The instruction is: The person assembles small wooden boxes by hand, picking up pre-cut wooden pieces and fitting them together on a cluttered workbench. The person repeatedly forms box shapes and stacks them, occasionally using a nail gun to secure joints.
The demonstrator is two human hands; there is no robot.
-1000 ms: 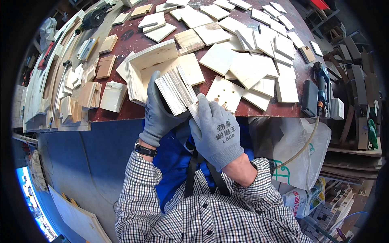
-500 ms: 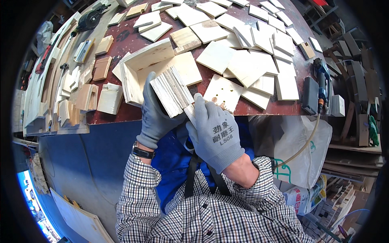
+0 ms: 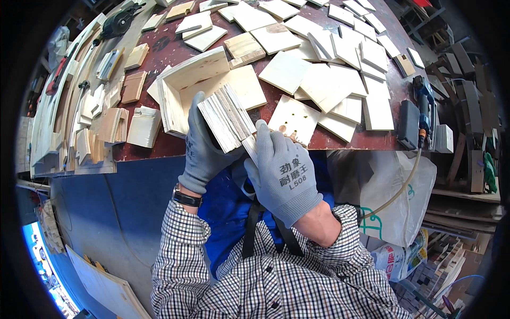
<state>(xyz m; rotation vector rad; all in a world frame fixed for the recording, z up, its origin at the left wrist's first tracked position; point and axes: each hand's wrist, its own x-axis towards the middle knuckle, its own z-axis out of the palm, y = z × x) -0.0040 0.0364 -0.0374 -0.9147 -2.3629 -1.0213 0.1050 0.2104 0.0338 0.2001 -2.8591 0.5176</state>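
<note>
My gloved left hand [image 3: 200,151] is closed around a stack of plywood pieces [image 3: 226,118], with its layered edges turned up. My gloved right hand [image 3: 287,173] pinches a small flat wood piece [image 3: 249,145] against the stack's lower right end. The fingers hide most of that piece. Just beyond the stack, on the table, stands a corner-shaped plywood assembly [image 3: 194,72] with two upright walls. A square board with several holes [image 3: 294,118] lies beyond my right fingers.
Many pale square boards [image 3: 287,72] lie scattered over the dark red table [image 3: 143,153]. Wood offcuts [image 3: 143,127] line its left part. A pneumatic tool [image 3: 422,103] with a hose [image 3: 406,181] sits at the right edge. A circular saw [image 3: 118,24] is at the far left.
</note>
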